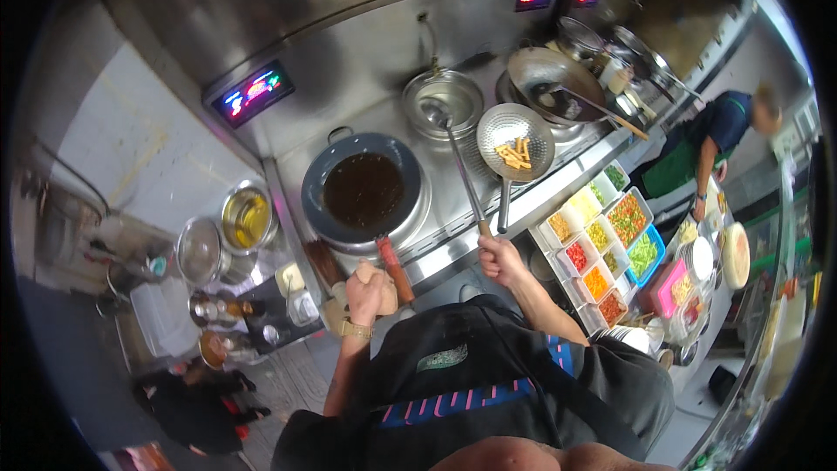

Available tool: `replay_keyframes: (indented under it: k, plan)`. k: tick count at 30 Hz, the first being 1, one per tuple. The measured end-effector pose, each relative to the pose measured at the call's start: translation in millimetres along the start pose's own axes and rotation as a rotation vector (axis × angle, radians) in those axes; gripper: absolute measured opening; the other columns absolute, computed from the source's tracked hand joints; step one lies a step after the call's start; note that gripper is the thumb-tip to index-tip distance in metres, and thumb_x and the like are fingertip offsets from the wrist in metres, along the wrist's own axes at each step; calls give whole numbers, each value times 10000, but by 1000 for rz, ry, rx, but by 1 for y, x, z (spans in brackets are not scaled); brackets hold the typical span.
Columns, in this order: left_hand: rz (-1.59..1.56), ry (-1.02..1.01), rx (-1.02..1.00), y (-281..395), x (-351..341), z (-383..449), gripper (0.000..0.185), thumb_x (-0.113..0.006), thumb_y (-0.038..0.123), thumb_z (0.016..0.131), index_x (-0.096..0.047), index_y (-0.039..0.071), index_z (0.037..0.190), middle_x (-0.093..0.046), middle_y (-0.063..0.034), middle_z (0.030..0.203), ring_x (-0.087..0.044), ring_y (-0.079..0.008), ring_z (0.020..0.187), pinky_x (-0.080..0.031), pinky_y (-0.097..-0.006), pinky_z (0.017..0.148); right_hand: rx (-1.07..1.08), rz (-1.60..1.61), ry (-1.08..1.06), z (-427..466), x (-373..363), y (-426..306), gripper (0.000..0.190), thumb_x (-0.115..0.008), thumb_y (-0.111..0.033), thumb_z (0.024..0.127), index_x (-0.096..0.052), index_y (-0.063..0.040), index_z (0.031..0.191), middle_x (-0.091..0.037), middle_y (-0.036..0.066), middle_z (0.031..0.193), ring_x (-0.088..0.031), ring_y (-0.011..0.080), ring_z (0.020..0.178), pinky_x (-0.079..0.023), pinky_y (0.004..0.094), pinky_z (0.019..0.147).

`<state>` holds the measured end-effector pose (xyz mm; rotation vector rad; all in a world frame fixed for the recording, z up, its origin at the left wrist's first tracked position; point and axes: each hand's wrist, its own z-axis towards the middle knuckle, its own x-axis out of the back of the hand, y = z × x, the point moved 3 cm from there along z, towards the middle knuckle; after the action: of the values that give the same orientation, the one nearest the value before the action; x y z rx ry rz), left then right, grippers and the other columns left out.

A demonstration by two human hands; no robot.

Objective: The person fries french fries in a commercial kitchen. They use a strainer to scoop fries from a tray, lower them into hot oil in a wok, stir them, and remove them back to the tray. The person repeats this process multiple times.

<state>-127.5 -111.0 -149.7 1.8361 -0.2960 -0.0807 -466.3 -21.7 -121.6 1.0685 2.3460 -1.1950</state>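
Note:
My right hand (501, 263) grips the handle of a long metal ladle (461, 167). The ladle's bowl is at the round steel basin (475, 95) by the back wall, which holds clear liquid. With my left hand (364, 296) I hold a tan cloth (387, 294), close to the wok's wooden handle (397, 275) with its red wrapping. That wok (312, 193) sits on the left burner with dark brown liquid inside. Right of the ladle, a perforated skimmer (492, 127) carries several golden strips (514, 154); its handle rests on the stove's front edge.
A second wok (529, 72) with a wooden-handled utensil stands at the right. White tubs (592, 252) of chopped ingredients line the counter. A bowl of yellow oil (248, 219) is at the left. One person (703, 134) stands at the right, another (189, 405) at lower left.

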Motion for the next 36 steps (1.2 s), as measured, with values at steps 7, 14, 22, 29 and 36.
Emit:
replay_keyframes:
  k: [7,14,22,29,36]
  plan:
    - [-644,-271,269,60,-192,77,257,-584,194,1013,-607,87,1246,-662,-63,1160,-669,-182,1020,-577,-354,857,619,-1272,399,-16,-27,-14,283,-647,-192,940,-621,75,1031,-693,290,783,-721,454,762,-567,552,742]
    - [-544,35,163,90,-296,117,96,-644,123,1001,-672,42,959,-703,-61,876,-681,-182,732,-587,-338,675,587,-1466,194,-81,2,-64,271,-646,-224,959,-560,23,1028,-674,272,779,-686,495,785,-552,577,722]
    - [-314,23,-279,147,-277,141,145,-648,143,978,-694,6,968,-734,-119,868,-711,-222,765,-573,-366,690,305,-1566,122,-132,65,-81,382,-768,-305,916,-568,4,1018,-682,293,817,-684,499,791,-555,549,713]
    - [67,-19,-425,139,-170,35,368,-580,29,940,-637,-20,1301,-723,-103,1145,-684,-229,1024,-539,-350,942,601,-1305,-135,-89,13,-134,615,-681,-84,1021,-440,-41,1585,-736,272,1051,-628,173,684,-545,328,645]
    - [-261,430,276,-7,-9,-117,384,-581,49,942,-661,-43,1306,-730,-100,1153,-698,-171,962,-568,-308,826,491,-1983,-480,-38,-25,-196,621,-599,-104,1019,-389,-59,1601,-725,288,989,-703,486,872,-593,537,823]
